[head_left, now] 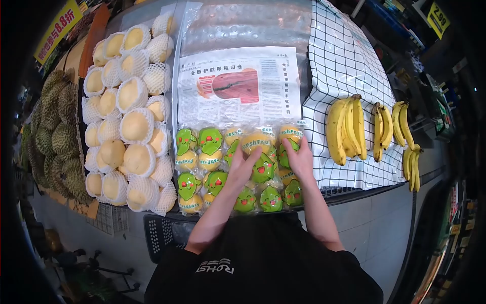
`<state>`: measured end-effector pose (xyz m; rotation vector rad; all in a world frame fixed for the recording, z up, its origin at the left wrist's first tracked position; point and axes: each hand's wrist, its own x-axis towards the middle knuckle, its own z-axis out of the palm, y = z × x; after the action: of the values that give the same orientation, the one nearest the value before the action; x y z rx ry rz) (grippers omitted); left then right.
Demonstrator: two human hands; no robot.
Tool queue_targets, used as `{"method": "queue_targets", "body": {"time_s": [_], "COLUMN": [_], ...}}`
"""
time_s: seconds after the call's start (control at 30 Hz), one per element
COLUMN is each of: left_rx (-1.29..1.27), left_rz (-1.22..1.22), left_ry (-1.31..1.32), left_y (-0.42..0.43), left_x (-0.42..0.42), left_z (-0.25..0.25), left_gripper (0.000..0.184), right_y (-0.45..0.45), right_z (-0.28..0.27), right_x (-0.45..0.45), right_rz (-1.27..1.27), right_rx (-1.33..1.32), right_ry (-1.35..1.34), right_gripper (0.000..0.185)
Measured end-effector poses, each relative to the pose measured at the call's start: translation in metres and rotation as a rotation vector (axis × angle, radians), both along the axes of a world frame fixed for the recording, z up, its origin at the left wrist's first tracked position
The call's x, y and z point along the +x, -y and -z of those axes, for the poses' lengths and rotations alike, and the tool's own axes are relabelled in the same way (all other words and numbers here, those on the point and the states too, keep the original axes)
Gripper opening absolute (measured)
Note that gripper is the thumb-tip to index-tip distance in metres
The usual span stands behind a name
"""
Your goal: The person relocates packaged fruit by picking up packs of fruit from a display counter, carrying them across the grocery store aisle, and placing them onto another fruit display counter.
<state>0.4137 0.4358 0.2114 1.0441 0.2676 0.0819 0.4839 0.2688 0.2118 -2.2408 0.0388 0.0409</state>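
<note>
Rows of yellow fruit in clear bags printed with "FreshFruit" and green cartoon faces lie along the front of the stand. My left hand [244, 166] curls around the left side of one bagged yellow fruit [264, 169], thumb on top. Just to the right, my right hand [299, 159] grips another bagged yellow fruit [292, 133], its thumb on the near face and its fingers along the right side. Part of each bag is hidden by my hands. Directly behind the bags lies a newspaper sheet [233, 93] with a red picture.
Pale yellow fruit in white foam nets [135, 125] fills the left section, with durians [63, 139] farther left. Several banana bunches [347, 129] rest on a checked cloth [344, 66] at right. Bubble wrap [245, 28] covers the back. A dark crate [164, 233] stands below the front edge.
</note>
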Motion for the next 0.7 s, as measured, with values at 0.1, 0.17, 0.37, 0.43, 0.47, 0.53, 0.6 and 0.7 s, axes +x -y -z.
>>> {"method": "queue_targets", "body": {"time_s": [0.1,0.17,0.37,0.43,0.47,0.53,0.6,0.7], "left_rx": [-0.010,-0.025,-0.010,0.014,0.025,-0.018,-0.043,-0.069], "left_rz": [0.011,0.023,0.031,0.014,0.007,-0.005,-0.002,0.008], "left_ry": [0.001,-0.030,-0.017,-0.024,-0.026,-0.011,-0.007,-0.041], "left_y": [0.000,0.000,-0.002,-0.002,-0.002,0.001,0.002,0.002], "left_x": [-0.001,-0.002,-0.003,-0.001,0.000,-0.001,-0.002,-0.004], "left_z": [-0.002,-0.007,-0.010,0.001,0.005,0.002,-0.003,-0.009], "left_gripper": [0.061,0.061,0.061,0.060,0.060,0.059,0.059,0.051], "right_y": [0.004,0.010,0.009,0.016,0.018,0.019,0.019,0.021], "right_z": [0.007,0.019,-0.020,-0.021,-0.021,-0.024,-0.028,-0.028], "right_x": [0.003,0.008,-0.005,-0.009,-0.012,-0.020,-0.026,-0.026], "right_rz": [-0.034,-0.058,-0.014,-0.015,-0.014,-0.073,-0.148,-0.147], "right_rx": [0.129,0.284,0.528,0.702,0.788,0.743,0.722,0.672], "right_ry": [0.022,-0.003,-0.107,-0.147,-0.167,-0.172,-0.189,-0.279], "right_gripper": [0.047,0.043,0.034,0.035,0.036,0.036,0.035,0.035]}}
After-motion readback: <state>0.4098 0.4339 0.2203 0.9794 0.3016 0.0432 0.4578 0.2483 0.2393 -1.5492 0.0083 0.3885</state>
